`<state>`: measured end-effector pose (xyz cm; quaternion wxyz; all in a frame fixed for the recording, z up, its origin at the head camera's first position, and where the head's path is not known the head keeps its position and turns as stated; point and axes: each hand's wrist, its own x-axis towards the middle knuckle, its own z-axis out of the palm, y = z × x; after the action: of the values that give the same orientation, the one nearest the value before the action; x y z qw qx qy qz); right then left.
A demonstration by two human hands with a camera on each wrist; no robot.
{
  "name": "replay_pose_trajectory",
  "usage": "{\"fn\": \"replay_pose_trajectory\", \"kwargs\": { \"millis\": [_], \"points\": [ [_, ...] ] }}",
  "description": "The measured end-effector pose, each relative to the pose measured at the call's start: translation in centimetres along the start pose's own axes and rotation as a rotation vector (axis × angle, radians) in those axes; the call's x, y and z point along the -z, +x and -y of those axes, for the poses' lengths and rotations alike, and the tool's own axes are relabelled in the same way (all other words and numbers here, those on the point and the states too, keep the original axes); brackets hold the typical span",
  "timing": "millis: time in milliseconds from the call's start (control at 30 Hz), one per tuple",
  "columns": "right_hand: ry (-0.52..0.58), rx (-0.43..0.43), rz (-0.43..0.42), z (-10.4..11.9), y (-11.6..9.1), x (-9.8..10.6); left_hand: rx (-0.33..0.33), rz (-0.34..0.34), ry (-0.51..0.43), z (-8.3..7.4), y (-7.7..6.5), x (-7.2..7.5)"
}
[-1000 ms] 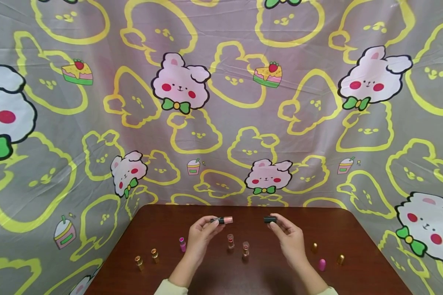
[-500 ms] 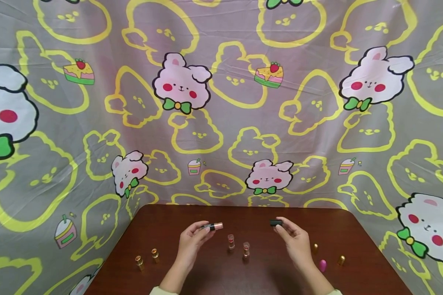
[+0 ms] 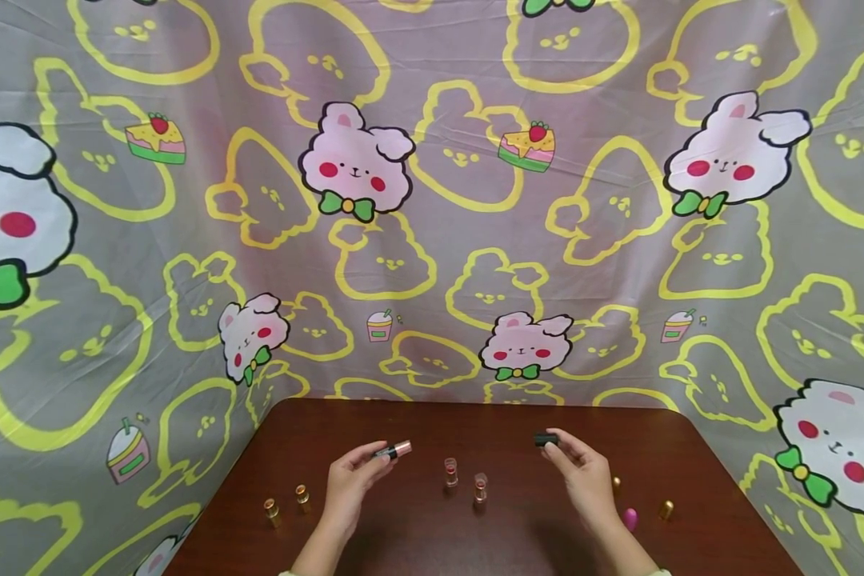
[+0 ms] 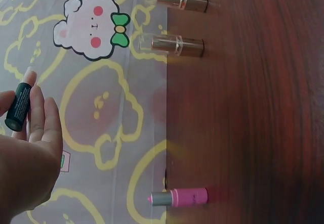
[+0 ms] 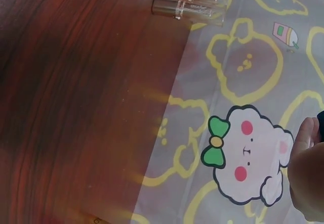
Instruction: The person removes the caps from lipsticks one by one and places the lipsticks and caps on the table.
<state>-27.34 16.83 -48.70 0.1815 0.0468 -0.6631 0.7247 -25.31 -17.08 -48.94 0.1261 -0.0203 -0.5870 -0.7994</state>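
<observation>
My left hand (image 3: 349, 484) pinches an uncapped lipstick (image 3: 394, 450) above the table, its pinkish end tilted up and to the right. From the left wrist view, the lipstick's dark tube (image 4: 19, 107) lies between thumb and fingers. Well apart on the right, my right hand (image 3: 582, 472) grips a black lipstick cap (image 3: 546, 439); only a sliver of it enters the right wrist view. A pink lipstick (image 4: 190, 197) stands uncapped on the table in the left wrist view; the left hand and arm hide it in the head view.
Two lipsticks with clear caps (image 3: 450, 474) stand mid-table. To the left are two gold lipsticks (image 3: 302, 498). Two gold caps (image 3: 666, 509) and a magenta cap (image 3: 630, 518) sit on the right. Patterned cloth (image 3: 432, 200) surrounds the brown table (image 3: 418, 536).
My hands have moved apart: the left with the lipstick to the left and down, the right with the cap to the right and slightly down. The left hand now covers the pink lipstick in the head view.
</observation>
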Motion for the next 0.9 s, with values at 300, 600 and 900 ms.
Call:
{"fn": "replay_pose_trajectory", "kwargs": {
  "millis": [300,600,900],
  "points": [
    [-0.010,-0.035,-0.015,-0.3,0.0,0.4,0.008,-0.124,0.160,0.1,-0.3,1.0],
    [0.011,-0.031,-0.006,-0.5,0.0,0.6,0.047,-0.175,0.262,0.7,-0.2,1.7],
    [-0.022,-0.065,0.005,-0.6,0.2,1.0,0.114,-0.143,0.313,0.9,-0.8,2.5]
  ]
}}
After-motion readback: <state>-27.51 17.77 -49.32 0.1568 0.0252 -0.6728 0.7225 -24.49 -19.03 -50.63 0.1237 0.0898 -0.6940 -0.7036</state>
